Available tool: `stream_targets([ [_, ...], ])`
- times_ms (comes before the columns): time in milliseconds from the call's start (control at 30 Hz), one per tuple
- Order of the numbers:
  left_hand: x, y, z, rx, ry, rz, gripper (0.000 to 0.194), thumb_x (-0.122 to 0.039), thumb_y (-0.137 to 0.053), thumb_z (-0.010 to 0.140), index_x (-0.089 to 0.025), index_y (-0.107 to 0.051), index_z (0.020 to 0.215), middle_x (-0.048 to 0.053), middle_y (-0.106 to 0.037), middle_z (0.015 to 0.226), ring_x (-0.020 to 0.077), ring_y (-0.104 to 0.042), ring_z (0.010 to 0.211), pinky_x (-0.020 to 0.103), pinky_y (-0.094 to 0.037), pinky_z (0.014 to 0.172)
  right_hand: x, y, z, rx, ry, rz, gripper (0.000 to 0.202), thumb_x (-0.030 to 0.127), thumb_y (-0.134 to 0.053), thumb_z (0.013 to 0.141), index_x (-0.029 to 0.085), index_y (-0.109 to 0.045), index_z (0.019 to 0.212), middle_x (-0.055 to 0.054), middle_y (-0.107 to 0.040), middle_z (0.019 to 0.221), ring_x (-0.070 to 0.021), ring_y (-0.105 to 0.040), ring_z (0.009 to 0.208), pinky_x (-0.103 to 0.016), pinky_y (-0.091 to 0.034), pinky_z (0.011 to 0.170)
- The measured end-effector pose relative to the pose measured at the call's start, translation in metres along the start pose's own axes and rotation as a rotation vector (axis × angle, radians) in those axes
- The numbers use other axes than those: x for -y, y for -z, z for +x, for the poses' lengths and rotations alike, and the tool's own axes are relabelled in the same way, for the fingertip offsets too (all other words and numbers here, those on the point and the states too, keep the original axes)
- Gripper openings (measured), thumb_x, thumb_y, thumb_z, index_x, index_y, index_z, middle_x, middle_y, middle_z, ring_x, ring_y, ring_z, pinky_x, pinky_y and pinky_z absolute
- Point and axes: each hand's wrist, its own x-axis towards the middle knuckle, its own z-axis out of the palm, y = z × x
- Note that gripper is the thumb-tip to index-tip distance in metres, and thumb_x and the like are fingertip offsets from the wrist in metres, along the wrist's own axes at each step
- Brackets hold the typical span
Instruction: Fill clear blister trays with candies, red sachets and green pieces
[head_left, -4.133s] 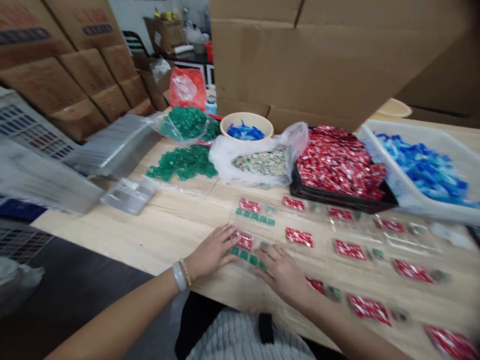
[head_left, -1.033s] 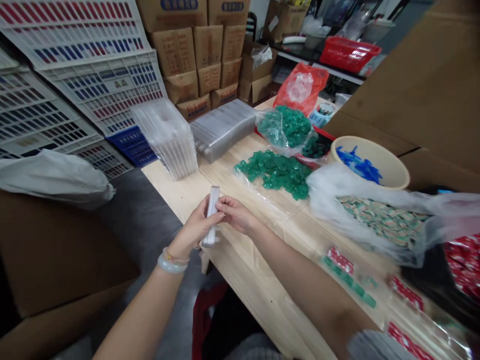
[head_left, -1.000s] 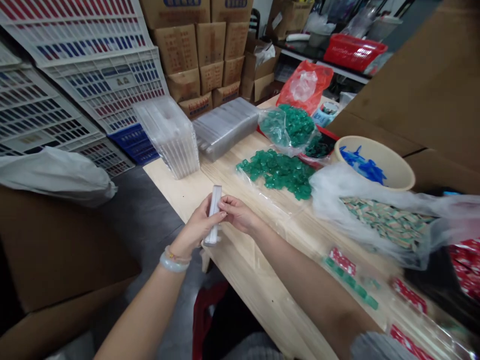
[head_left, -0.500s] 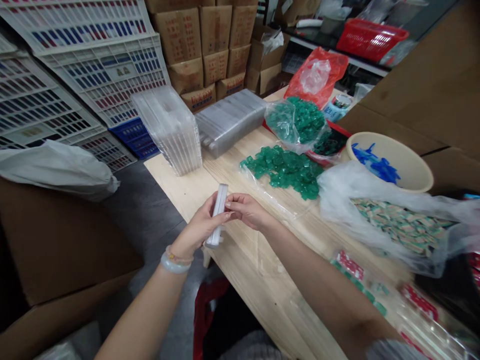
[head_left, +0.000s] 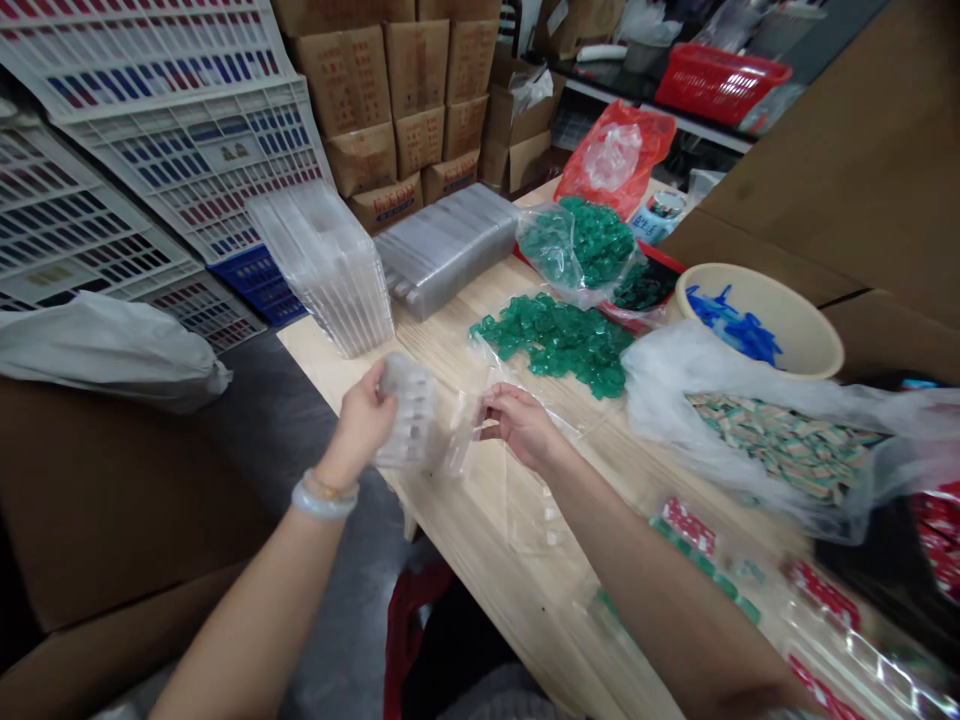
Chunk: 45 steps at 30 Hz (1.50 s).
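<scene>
I see a clear tray [head_left: 462,440] pinched in the right hand [head_left: 523,424] over the table [head_left: 510,590], beside ridged clear plastic [head_left: 411,415] gripped by the left hand [head_left: 364,418], with green pieces [head_left: 551,340] toward two o'clock and stacked trays [head_left: 330,270] toward eleven.

1. Red print, with blue beneath, runs across the brown cardboard cartons [head_left: 418,142], too blurred to read.
2. Dark characters show on the light-blue cylindrical tub [head_left: 654,222], also illegible.
3. The white slatted plastic crate [head_left: 210,170] carries a pale label, unreadable.
</scene>
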Motion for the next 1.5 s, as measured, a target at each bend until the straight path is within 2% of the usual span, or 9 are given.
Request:
stream_targets([
  [100,0.001,0.009,0.021,-0.059,-0.079,0.187,0.048,-0.008,-0.059,0.057,-0.013,-0.058,0.104,0.010,-0.058,0.105,0.0297,-0.044,0.112,0.042,-0.030,0.099,-0.001,-0.004,0.007,0.000,0.006,0.000,0.014,0.023,-0.059,0.059,0.016,-0.047,0.060,0.002,-0.054,0.055,-0.0102,-0.052,0.057,-0.029,-0.047,0.058],
  [167,0.000,0.004,0.015,-0.082,-0.152,0.244,0.049,-0.014,-0.061,0.061,-0.012,-0.055,0.109,0.012,-0.050,0.117,0.0302,-0.034,0.122,0.043,-0.024,0.103,-0.002,-0.010,0.012,0.035,0.011,-0.001,0.015,0.023,-0.060,0.059,0.015,-0.048,0.059,0.002,-0.055,0.056,-0.0097,-0.052,0.057,-0.028,-0.046,0.060],
  [233,0.001,-0.006,-0.005,0.092,-0.128,0.191,0.054,-0.025,-0.059,0.069,-0.015,-0.047,0.120,0.012,-0.041,0.129,0.0282,-0.026,0.127,0.043,-0.022,0.104,-0.004,-0.016,0.012,0.087,0.021,0.020,0.016,0.025,-0.062,0.059,0.015,-0.049,0.059,0.003,-0.055,0.056,-0.0090,-0.051,0.057,-0.026,-0.045,0.060],
  [333,0.003,-0.026,-0.040,0.509,0.039,0.026,0.068,-0.035,-0.056,0.074,-0.020,-0.026,0.134,0.009,-0.025,0.141,0.0254,-0.021,0.130,0.042,-0.022,0.105,-0.009,-0.019,0.004,0.202,-0.027,0.104,0.019,0.025,-0.066,0.059,0.015,-0.049,0.059,0.003,-0.055,0.056,-0.0068,-0.050,0.053,-0.021,-0.041,0.054],
  [400,0.006,-0.035,-0.058,0.596,0.076,-0.053,0.080,-0.035,-0.059,0.073,-0.023,-0.014,0.137,0.007,-0.014,0.145,0.0242,-0.014,0.132,0.041,-0.016,0.107,-0.015,-0.017,-0.004,0.252,-0.076,0.146,0.020,0.025,-0.068,0.060,0.015,-0.050,0.062,0.003,-0.055,0.057,-0.0061,-0.050,0.052,-0.018,-0.038,0.051],
  [500,0.011,-0.043,-0.072,0.584,0.129,-0.141,0.083,-0.033,-0.057,0.074,-0.025,-0.005,0.138,0.004,-0.015,0.145,0.0223,-0.011,0.133,0.038,-0.012,0.109,-0.027,-0.010,-0.013,0.273,-0.092,0.176,0.020,0.027,-0.069,0.063,0.016,-0.053,0.070,0.003,-0.057,0.060,-0.0069,-0.052,0.055,-0.018,-0.038,0.053],
  [633,0.014,-0.043,-0.077,0.560,0.156,-0.171,0.081,-0.028,-0.055,0.074,-0.025,-0.004,0.138,0.002,-0.017,0.144,0.0206,-0.009,0.133,0.036,-0.009,0.109,-0.038,-0.005,-0.015,0.267,-0.079,0.176,0.022,0.027,-0.071,0.062,0.016,-0.055,0.072,0.003,-0.057,0.061,-0.0071,-0.054,0.056,-0.018,-0.039,0.055],
  [833,0.012,-0.042,-0.074,0.578,0.150,-0.178,0.082,-0.024,-0.055,0.074,-0.025,-0.004,0.138,0.003,-0.025,0.141,0.0210,-0.015,0.132,0.037,-0.011,0.109,-0.036,-0.006,-0.012,0.260,-0.081,0.173,0.021,0.028,-0.071,0.062,0.016,-0.056,0.070,0.003,-0.058,0.061,-0.0071,-0.054,0.057,-0.018,-0.040,0.055],
  [1500,0.014,-0.040,-0.069,0.612,0.212,-0.231,0.083,-0.019,-0.056,0.072,-0.024,-0.006,0.138,0.005,-0.023,0.143,0.0220,-0.018,0.131,0.037,-0.014,0.108,-0.033,-0.007,-0.012,0.222,-0.079,0.175,0.018,0.025,-0.071,0.061,0.014,-0.059,0.068,0.001,-0.060,0.060,-0.0081,-0.055,0.055,-0.019,-0.041,0.053],
])
